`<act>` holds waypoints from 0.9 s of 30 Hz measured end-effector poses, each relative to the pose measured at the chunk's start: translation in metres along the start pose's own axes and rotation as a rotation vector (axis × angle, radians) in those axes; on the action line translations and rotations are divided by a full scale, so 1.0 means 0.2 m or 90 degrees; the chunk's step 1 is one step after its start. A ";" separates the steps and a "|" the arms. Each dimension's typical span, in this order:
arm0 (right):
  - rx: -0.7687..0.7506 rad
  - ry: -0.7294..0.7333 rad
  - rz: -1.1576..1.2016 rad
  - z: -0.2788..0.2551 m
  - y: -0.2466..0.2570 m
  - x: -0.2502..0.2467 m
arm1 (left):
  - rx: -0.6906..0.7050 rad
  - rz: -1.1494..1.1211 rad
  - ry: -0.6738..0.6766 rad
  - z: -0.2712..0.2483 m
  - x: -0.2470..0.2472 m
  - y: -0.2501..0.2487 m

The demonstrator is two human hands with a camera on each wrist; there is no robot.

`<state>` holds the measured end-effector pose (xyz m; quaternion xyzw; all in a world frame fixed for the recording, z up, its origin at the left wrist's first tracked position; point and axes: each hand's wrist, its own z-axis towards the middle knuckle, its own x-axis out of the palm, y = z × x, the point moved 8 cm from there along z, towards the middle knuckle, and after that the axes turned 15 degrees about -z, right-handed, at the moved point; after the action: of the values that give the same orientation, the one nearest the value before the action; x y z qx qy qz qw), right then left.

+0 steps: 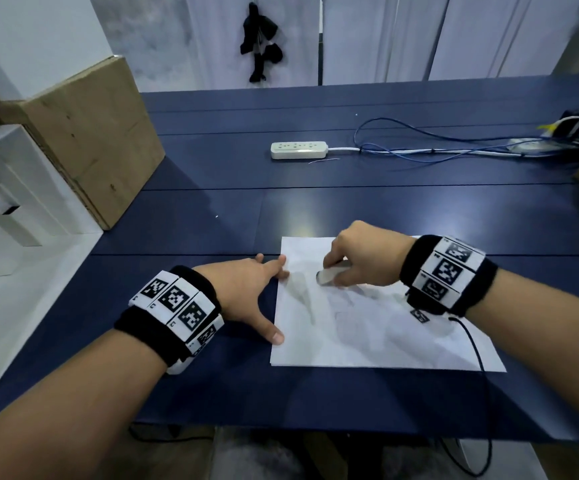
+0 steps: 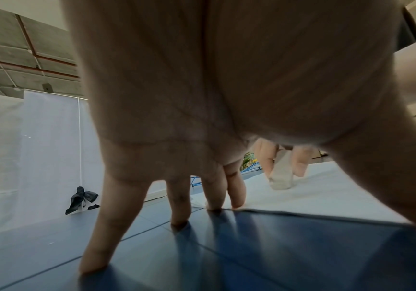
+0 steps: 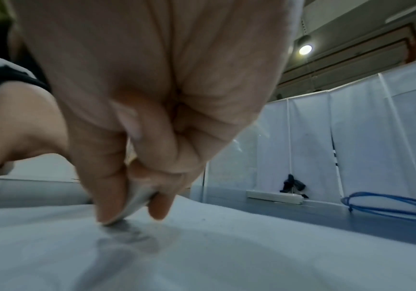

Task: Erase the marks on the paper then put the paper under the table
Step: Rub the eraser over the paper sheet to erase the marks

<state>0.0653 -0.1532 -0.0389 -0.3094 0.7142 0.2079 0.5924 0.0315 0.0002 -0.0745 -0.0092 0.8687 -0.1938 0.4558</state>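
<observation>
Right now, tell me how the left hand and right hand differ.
The left hand lies spread, straight fingers pressing the paper edge; the right hand has curled fingers. The left hand holds nothing; the right hand pinches an eraser against the sheet. Both touch the paper and wear marker wristbands.

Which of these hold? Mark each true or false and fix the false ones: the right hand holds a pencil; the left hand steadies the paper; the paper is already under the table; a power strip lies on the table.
1. The right hand holds a pencil. False: it grips a white eraser, pressed on the paper.
2. The left hand steadies the paper. True: its spread fingers rest at the sheet's left edge.
3. The paper is already under the table. False: it lies on top of the blue table.
4. A power strip lies on the table. True.
</observation>
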 end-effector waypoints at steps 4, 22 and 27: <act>-0.104 -0.010 -0.012 -0.11 0.15 0.03 | 0.007 -0.003 0.001 0.00 0.00 0.00; -0.201 0.083 -0.003 -0.22 0.27 0.09 | 0.016 -0.011 0.002 0.01 0.01 0.01; -0.013 -0.014 -0.053 -0.03 -0.03 0.00 | 0.007 -0.015 0.002 0.01 0.01 0.02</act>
<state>0.0648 -0.1613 -0.0366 -0.3425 0.6919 0.1935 0.6054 0.0335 0.0027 -0.0787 -0.0167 0.8682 -0.2037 0.4522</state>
